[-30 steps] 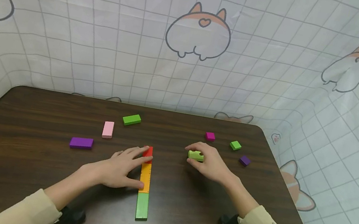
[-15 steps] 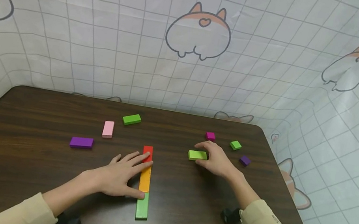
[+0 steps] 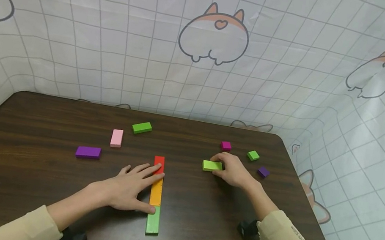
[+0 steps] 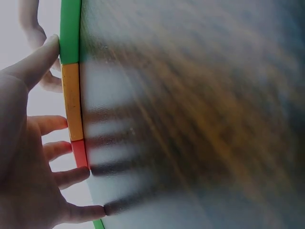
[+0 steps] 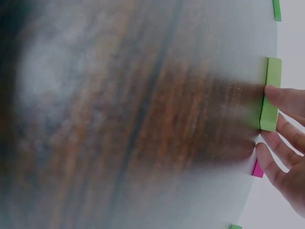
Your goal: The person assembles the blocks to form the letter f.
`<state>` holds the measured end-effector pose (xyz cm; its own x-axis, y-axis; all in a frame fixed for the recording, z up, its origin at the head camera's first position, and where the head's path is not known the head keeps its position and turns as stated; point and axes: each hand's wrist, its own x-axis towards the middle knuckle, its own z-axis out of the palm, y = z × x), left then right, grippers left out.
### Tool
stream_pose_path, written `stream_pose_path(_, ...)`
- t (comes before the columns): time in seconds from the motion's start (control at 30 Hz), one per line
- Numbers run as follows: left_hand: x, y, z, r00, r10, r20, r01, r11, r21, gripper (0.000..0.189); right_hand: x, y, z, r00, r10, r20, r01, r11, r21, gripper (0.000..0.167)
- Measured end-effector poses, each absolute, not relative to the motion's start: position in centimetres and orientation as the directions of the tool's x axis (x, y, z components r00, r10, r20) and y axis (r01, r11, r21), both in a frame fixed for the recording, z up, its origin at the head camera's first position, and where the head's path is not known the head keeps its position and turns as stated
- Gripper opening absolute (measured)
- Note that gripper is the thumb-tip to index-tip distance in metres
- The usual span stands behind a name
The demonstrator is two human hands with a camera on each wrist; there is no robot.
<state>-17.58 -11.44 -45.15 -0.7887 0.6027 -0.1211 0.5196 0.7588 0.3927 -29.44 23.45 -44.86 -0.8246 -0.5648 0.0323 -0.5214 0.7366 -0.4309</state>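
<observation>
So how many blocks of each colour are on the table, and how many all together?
Green blocks, lighter and darker: 4
Purple blocks: 2
Pale pink block: 1
Magenta block: 1
Red block: 1
Orange block: 1
Total: 10

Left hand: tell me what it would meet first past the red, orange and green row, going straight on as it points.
The left hand would probably meet the lime block first, with the right hand at that block's far end; height and exact line are unclear.
</observation>
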Motion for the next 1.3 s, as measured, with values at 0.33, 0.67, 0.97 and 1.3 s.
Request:
stream_pose_path(0.33, -17.7, -11.4, -45.0, -0.788, 0.602, -0.129, 0.520, 0.763, 0.383, 0.098, -29.7, 22.6, -44.6, -0.783, -0.616, 0.086, -0.589, 0.690, -0.420, 0.030)
stream_pose_path(0.67, -17.8, -11.3, -45.2, -0.800, 0.585, -0.132, 0.506, 0.776, 0.376, 0.109, -30.0, 20.6, -44.2, -0.755, -0.651, 0.074, -0.615, 0.665, -0.424, 0.029)
stream_pose_path(0.97, -18.0, -11.3, -45.3, -0.797, 0.584, -0.156, 0.505, 0.785, 0.359, 0.107, -29.7, 18.5, -43.9, -0.734, -0.676, 0.067, -0.636, 0.648, -0.420, 0.031)
stream_pose_path(1.3, -18.0, -11.3, -45.3, -0.796, 0.584, -0.161, 0.505, 0.786, 0.357, 0.107, -29.7, 16.3, -44.1, -0.713, -0.699, 0.056, -0.654, 0.633, -0.413, 0.031)
